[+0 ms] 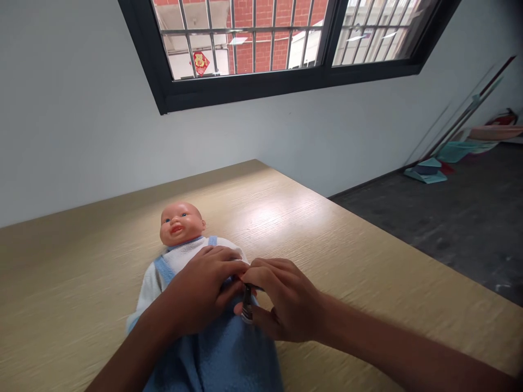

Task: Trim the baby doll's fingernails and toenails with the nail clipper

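A baby doll [182,224] in a white and blue outfit lies on its back on the table. Across its chest, my left hand [214,280] is closed around what appears to be the doll's small hand, mostly hidden under my fingers. A metal nail clipper [247,306] is pinched between the thumb and fingers of my right hand [281,299]. Its upper end is right at my left fingertips and the doll's hand, where my two hands meet. Whether the jaws touch the doll's fingers cannot be made out.
The light wooden table [327,261] has its right edge above a dark floor [449,228]. Behind it stands a white wall with a black-framed, barred window [253,90]. A dustpan [427,171] and long handles lean in the far right corner.
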A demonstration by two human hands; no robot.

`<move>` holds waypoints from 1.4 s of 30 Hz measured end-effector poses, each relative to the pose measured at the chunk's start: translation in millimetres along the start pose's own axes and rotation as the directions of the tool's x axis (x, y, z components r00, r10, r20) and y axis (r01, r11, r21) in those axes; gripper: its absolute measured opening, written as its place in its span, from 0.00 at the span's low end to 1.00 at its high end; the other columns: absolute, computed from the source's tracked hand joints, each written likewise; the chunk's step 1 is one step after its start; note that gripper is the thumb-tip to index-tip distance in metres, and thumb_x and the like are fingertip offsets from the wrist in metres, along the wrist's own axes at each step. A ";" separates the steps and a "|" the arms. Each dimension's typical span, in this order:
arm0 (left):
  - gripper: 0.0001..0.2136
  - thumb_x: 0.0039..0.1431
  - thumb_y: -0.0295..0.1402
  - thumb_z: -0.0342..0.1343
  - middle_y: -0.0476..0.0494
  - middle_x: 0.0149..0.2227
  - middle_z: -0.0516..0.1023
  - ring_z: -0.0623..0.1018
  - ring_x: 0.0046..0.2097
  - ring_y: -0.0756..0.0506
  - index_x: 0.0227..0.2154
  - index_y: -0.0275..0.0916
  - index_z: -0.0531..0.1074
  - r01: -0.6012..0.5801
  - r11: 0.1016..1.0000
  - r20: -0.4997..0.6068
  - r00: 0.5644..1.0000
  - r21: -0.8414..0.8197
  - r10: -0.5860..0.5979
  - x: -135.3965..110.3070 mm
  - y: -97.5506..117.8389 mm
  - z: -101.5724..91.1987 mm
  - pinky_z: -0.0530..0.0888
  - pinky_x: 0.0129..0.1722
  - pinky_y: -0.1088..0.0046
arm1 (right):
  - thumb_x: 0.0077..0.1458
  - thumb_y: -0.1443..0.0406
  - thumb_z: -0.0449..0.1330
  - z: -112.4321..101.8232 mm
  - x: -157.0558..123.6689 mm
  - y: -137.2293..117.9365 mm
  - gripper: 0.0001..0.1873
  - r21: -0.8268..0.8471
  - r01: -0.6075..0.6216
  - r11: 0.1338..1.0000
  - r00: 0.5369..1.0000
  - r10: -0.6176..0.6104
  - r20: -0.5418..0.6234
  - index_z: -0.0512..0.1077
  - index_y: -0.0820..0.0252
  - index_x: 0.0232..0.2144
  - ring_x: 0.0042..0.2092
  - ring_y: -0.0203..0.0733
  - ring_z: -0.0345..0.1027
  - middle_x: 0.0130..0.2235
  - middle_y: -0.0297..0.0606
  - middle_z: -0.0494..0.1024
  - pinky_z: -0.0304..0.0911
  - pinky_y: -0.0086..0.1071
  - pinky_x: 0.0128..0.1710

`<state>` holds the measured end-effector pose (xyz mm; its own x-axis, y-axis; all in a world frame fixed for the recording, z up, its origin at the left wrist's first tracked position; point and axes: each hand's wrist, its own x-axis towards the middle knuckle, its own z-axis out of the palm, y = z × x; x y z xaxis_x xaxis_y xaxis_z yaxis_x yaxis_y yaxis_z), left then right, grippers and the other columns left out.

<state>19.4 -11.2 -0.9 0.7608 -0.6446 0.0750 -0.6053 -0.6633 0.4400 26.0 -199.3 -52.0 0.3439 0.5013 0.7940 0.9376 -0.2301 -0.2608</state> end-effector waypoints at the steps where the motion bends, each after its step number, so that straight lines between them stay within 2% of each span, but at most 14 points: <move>1: 0.07 0.66 0.28 0.52 0.48 0.43 0.76 0.74 0.47 0.44 0.39 0.43 0.74 0.001 1.000 0.001 1.000 0.000 -0.001 0.0 -0.2 -0.1 0.68 0.53 0.62 | 0.68 0.59 0.50 -0.8 0.7 -0.3 0.10 -0.022 0.019 1.000 1.000 -0.018 0.013 0.62 0.57 0.35 0.25 0.36 0.62 0.27 0.31 0.71 0.58 0.31 0.26; 6: 0.06 0.64 0.27 0.51 0.49 0.41 0.75 0.74 0.47 0.43 0.37 0.42 0.73 0.008 1.000 0.001 1.000 -0.012 -0.008 -1.0 -0.1 0.0 0.67 0.54 0.59 | 0.68 0.59 0.50 -2.6 2.6 0.3 0.12 -0.060 0.043 0.997 0.997 -0.039 0.060 0.63 0.58 0.33 0.27 0.36 0.63 0.28 0.32 0.70 0.58 0.31 0.27; 11: 0.05 0.65 0.29 0.52 0.49 0.42 0.76 0.74 0.47 0.43 0.37 0.43 0.73 -0.009 1.000 -0.014 1.000 -0.024 0.008 -2.0 -1.5 2.1 0.67 0.54 0.58 | 0.68 0.65 0.47 -1.9 3.6 1.3 0.12 -0.064 0.063 0.996 0.992 -0.055 0.110 0.63 0.58 0.31 0.28 0.37 0.63 0.28 0.33 0.71 0.58 0.32 0.28; 15: 0.06 0.65 0.28 0.52 0.49 0.40 0.76 0.74 0.48 0.43 0.36 0.42 0.73 -0.019 1.000 -0.022 1.000 -0.015 0.019 -1.8 -3.2 1.7 0.68 0.55 0.58 | 0.69 0.62 0.46 -3.3 6.4 -0.1 0.15 -0.077 0.062 0.995 0.993 -0.054 0.103 0.64 0.58 0.30 0.28 0.37 0.64 0.28 0.33 0.73 0.58 0.32 0.28; 18: 0.06 0.65 0.31 0.53 0.47 0.45 0.76 0.73 0.51 0.42 0.41 0.43 0.73 -0.012 0.999 -0.042 0.999 0.052 0.014 -2.9 -1.6 3.5 0.68 0.56 0.57 | 0.69 0.64 0.46 -3.4 7.2 1.4 0.16 -0.081 0.086 0.993 0.992 -0.077 0.100 0.64 0.57 0.29 0.28 0.37 0.65 0.27 0.33 0.72 0.58 0.32 0.28; 21: 0.13 0.65 0.36 0.55 0.39 0.53 0.73 0.69 0.57 0.35 0.50 0.41 0.71 0.137 0.956 -0.134 0.985 0.260 -0.105 -7.3 2.3 12.9 0.65 0.57 0.47 | 0.68 0.61 0.49 -0.5 3.7 5.8 0.13 -0.062 0.118 0.991 0.993 -0.118 0.001 0.65 0.58 0.30 0.26 0.37 0.65 0.25 0.32 0.72 0.59 0.31 0.26; 23: 0.20 0.65 0.41 0.55 0.31 0.58 0.69 0.65 0.61 0.28 0.56 0.38 0.68 0.294 0.878 -0.231 0.948 0.377 -0.218 -11.0 5.4 21.6 0.62 0.57 0.39 | 0.67 0.58 0.52 2.2 -0.4 7.7 0.12 -0.025 0.142 0.990 0.983 -0.144 -0.114 0.66 0.59 0.33 0.25 0.37 0.67 0.26 0.33 0.73 0.60 0.31 0.26; 25: 0.23 0.66 0.44 0.52 0.27 0.61 0.65 0.63 0.63 0.25 0.60 0.37 0.66 0.368 0.833 -0.275 0.923 0.414 -0.270 -13.9 8.3 28.2 0.61 0.57 0.36 | 0.66 0.57 0.53 4.3 -4.4 6.5 0.12 0.000 0.168 0.986 0.965 -0.164 -0.206 0.65 0.60 0.36 0.26 0.37 0.70 0.27 0.35 0.75 0.64 0.31 0.29; 29: 0.20 0.69 0.43 0.47 0.33 0.59 0.68 0.67 0.60 0.31 0.58 0.40 0.66 0.308 0.885 -0.275 0.936 0.348 -0.218 -16.8 7.9 27.0 0.64 0.58 0.43 | 0.66 0.59 0.53 4.2 -7.9 -5.0 0.11 0.037 0.274 0.961 0.935 -0.257 -0.246 0.65 0.61 0.36 0.24 0.37 0.67 0.24 0.33 0.71 0.65 0.31 0.29; 32: 0.16 0.66 0.32 0.46 0.38 0.55 0.72 0.70 0.56 0.36 0.54 0.41 0.69 0.186 0.938 -0.320 0.943 0.293 -0.087 -17.5 -5.9 18.9 0.67 0.56 0.50 | 0.66 0.58 0.53 2.8 -7.7 -13.8 0.12 0.035 0.342 0.939 0.918 -0.326 -0.226 0.65 0.61 0.35 0.21 0.35 0.61 0.22 0.31 0.68 0.61 0.31 0.24; 34: 0.17 0.60 0.26 0.46 0.39 0.52 0.73 0.72 0.53 0.39 0.49 0.40 0.72 0.148 0.950 -0.395 0.918 0.276 -0.028 -16.7 -19.9 13.8 0.69 0.54 0.55 | 0.66 0.58 0.53 2.7 -7.4 -17.4 0.12 0.017 0.354 0.935 0.912 -0.340 -0.231 0.65 0.61 0.35 0.21 0.36 0.61 0.22 0.32 0.69 0.61 0.31 0.24; 37: 0.12 0.58 0.24 0.45 0.37 0.44 0.75 0.74 0.46 0.38 0.38 0.36 0.74 0.223 0.936 -0.512 0.857 0.272 -0.055 -14.9 -34.2 6.9 0.71 0.48 0.57 | 0.66 0.59 0.53 3.6 -7.1 -20.5 0.11 0.005 0.337 0.941 0.918 -0.328 -0.225 0.65 0.62 0.36 0.23 0.36 0.66 0.23 0.33 0.72 0.65 0.32 0.27; 39: 0.11 0.58 0.25 0.46 0.38 0.38 0.75 0.73 0.41 0.39 0.33 0.36 0.74 0.248 0.929 -0.540 0.840 0.276 -0.064 -16.7 -31.9 2.5 0.71 0.43 0.59 | 0.66 0.59 0.53 4.1 -7.0 -22.1 0.11 0.007 0.294 0.956 0.930 -0.284 -0.234 0.66 0.63 0.39 0.25 0.37 0.71 0.25 0.36 0.75 0.68 0.32 0.29; 42: 0.09 0.58 0.25 0.48 0.44 0.32 0.73 0.73 0.33 0.44 0.30 0.38 0.73 0.217 0.940 -0.516 0.855 0.262 -0.053 -33.3 -13.2 -0.3 0.70 0.34 0.67 | 0.65 0.59 0.54 3.6 -6.6 -24.6 0.11 0.022 0.236 0.972 0.942 -0.223 -0.250 0.66 0.63 0.40 0.29 0.40 0.76 0.29 0.40 0.78 0.71 0.33 0.30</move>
<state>2.2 19.1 -8.9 0.8032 -0.3194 0.5029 -0.4655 -0.8632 0.1953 0.9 -193.9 -52.8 0.1019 0.3148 0.9437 0.9931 -0.0871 -0.0782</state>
